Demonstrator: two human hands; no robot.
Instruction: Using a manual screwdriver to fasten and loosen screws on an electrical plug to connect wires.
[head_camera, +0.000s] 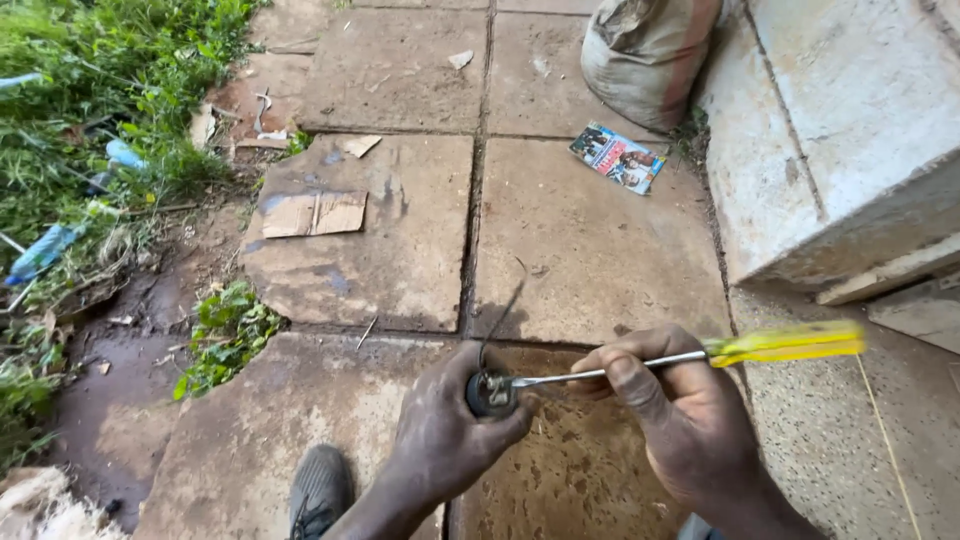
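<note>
Left hand (445, 435) is closed around one small dark round part (491, 393), held above the paving slabs (590, 250). Right hand (680, 415) grips one yellow-handled screwdriver (700, 355), tip touching that part. One sack (645, 50), one printed wrapper (617, 157), one cardboard scrap (315, 213) and one shoe (318, 490) lie nearby.
</note>
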